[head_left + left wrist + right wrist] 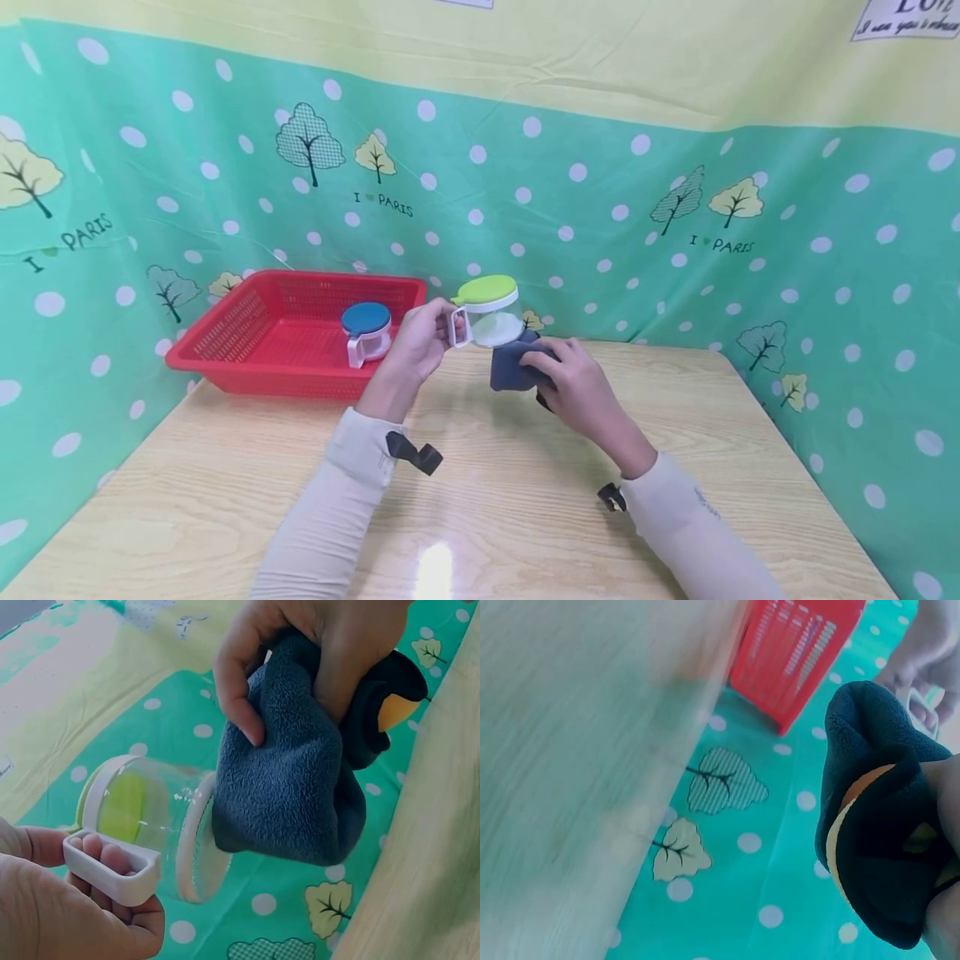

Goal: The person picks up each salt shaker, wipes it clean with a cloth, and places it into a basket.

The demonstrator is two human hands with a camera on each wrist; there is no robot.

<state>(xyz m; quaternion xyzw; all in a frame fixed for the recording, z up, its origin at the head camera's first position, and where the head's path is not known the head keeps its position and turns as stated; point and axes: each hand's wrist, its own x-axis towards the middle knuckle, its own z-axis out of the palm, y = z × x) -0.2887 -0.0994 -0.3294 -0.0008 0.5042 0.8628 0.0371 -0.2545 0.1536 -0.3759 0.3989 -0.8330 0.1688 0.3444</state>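
My left hand point(422, 340) grips the white handle of a clear glass jar point(495, 327) with a green lid point(486, 289), holding it above the table. In the left wrist view the jar point(161, 802) lies tilted, its base toward the cloth. A dark blue cloth point(517, 365) is bunched in my right hand point(581, 387), pinched between thumb and fingers. The cloth point(285, 772) touches the base end of the jar in the left wrist view. From the right wrist, the folded cloth point(874, 825) shows a dark inner side with an orange and yellow patch.
A red plastic basket point(247, 379) stands at the back left of the wooden table point(480, 508). Inside it sits a jar with a blue lid point(366, 319) and white handle. Behind the table hangs a green and yellow dotted curtain point(600, 200).
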